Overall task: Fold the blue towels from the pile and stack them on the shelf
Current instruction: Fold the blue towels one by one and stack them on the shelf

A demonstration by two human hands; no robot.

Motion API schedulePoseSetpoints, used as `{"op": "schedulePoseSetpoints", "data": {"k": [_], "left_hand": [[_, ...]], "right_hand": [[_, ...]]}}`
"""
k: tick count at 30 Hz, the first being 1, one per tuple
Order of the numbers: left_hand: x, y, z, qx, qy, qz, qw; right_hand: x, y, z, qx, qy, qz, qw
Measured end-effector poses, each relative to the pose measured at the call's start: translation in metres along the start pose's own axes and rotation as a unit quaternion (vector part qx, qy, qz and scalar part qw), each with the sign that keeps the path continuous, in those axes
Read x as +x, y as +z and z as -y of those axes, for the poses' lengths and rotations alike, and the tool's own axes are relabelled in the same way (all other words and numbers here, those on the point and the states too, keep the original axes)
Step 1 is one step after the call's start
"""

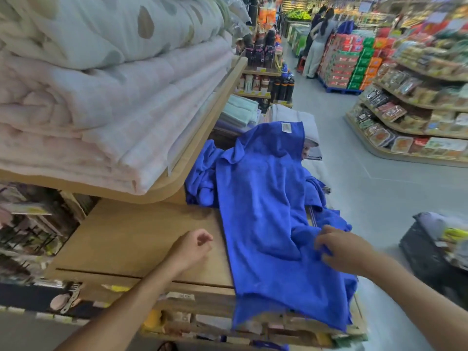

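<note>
While blue towel (263,198) covers shelf (131,239), right hand (342,252) pinches it, left hand (193,247) loosely curled

Views: one only, the head camera.
Position: worn on the head of the person standing at the wooden shelf (131,236).
Facing: forward and down over the blue towel (263,198), with the store aisle (354,173) running off at upper right.
Nearness: close; both forearms enter from the bottom edge, with the left hand (192,247) and right hand (342,249) low in frame.
Lens: wide, curving the stacked quilts (101,97) at upper left.
</note>
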State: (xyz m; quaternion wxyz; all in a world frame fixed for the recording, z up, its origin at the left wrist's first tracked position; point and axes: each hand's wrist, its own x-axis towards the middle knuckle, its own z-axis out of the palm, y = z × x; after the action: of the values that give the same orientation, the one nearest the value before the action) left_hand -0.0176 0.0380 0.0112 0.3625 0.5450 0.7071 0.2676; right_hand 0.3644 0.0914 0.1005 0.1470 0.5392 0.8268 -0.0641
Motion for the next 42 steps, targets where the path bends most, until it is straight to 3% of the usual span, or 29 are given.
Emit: {"op": "schedulePoseSetpoints", "data": {"k": [3, 7, 10, 14, 16, 19, 23, 25, 29, 32, 34, 37, 42], "left_hand": [[0.002, 0.02, -0.01, 0.059, 0.102, -0.006, 0.993], [-0.001, 0.045, -0.009, 0.164, 0.212, -0.058, 0.962], [-0.009, 0.046, -0.004, 0.202, 0.27, -0.116, 0.934], [-0.025, 0.042, 0.004, 0.156, 0.401, -0.048, 0.901], [-0.037, 0.04, 0.006, 0.094, 0.389, 0.001, 0.916], [-0.049, 0.042, 0.009, 0.087, 0.364, 0.029, 0.927], [-0.055, 0.053, -0.011, 0.035, 0.328, -0.001, 0.944], [-0.052, 0.055, -0.024, -0.007, 0.316, -0.033, 0.948], [-0.041, 0.049, -0.03, -0.004, 0.243, 0.005, 0.97], [-0.038, 0.044, -0.023, 0.04, 0.222, 0.064, 0.972], [-0.038, 0.041, -0.021, 0.017, 0.182, 0.096, 0.978], [-0.02, 0.033, -0.022, -0.015, 0.107, 0.009, 0.994], [0.04, 0.005, -0.039, 0.102, 0.105, -0.141, 0.979]], "right_hand": [[-0.004, 0.03, 0.034, 0.052, -0.054, -0.105, 0.992], [-0.016, 0.066, 0.105, 0.09, -0.249, -0.107, 0.958], [-0.012, 0.086, 0.126, 0.049, -0.243, -0.112, 0.962], [-0.004, 0.079, 0.127, 0.178, -0.243, -0.131, 0.944], [0.0, 0.067, 0.12, 0.337, -0.212, -0.127, 0.909], [0.008, 0.042, 0.11, 0.559, -0.123, -0.124, 0.81], [0.02, 0.033, 0.108, 0.716, -0.065, -0.098, 0.688], [0.023, 0.035, 0.109, 0.753, -0.053, -0.047, 0.654], [0.028, 0.042, 0.113, 0.739, -0.037, -0.012, 0.673], [0.036, 0.044, 0.109, 0.795, 0.014, -0.035, 0.605], [0.04, 0.048, 0.104, 0.808, 0.052, -0.055, 0.585], [0.04, 0.063, 0.104, 0.789, 0.056, -0.061, 0.609], [0.034, 0.074, 0.107, 0.756, 0.03, -0.103, 0.646]]}}
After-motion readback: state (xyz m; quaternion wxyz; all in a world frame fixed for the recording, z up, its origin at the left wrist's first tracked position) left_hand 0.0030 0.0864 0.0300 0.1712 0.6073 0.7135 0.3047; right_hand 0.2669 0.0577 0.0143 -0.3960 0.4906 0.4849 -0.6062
